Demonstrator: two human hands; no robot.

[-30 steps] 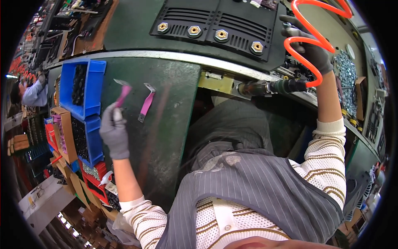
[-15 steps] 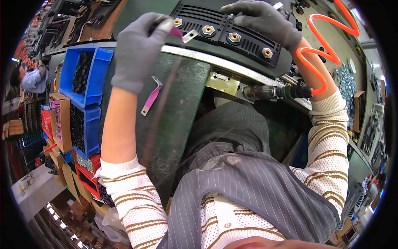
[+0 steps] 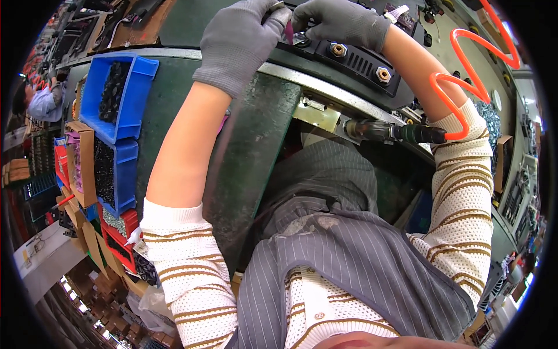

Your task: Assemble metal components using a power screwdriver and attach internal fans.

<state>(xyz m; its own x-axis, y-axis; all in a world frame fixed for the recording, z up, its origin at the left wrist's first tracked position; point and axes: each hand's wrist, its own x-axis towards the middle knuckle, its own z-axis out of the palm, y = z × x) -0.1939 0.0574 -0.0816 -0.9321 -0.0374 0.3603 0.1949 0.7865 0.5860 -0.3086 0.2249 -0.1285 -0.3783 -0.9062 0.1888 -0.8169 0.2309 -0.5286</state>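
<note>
My left hand (image 3: 241,43), in a grey glove, pinches a purple-sleeved metal strip (image 3: 289,32) over the black slotted casing (image 3: 361,65). Close beside it is my right hand (image 3: 343,24), also gloved, its fingers curled in toward the strip; whatever they grip is hidden. Two brass terminals with hex nuts show on the casing, one a hex-nut terminal (image 3: 337,49) just below my right hand; my hands cover the casing's left part. A second purple strip (image 3: 223,121) lies on the green bench, mostly hidden behind my left forearm.
An air screwdriver (image 3: 395,131) with a coiled orange hose (image 3: 459,58) lies at the bench edge, right of my lap. Blue bins (image 3: 131,96) of black parts stand at the left, beside a cardboard box (image 3: 87,168) of purple strips. Another person (image 3: 46,102) is at far left.
My left hand has moved right and up with the purple strip, and my right hand has come left to meet it. My left forearm now covers most of the loose strip.
</note>
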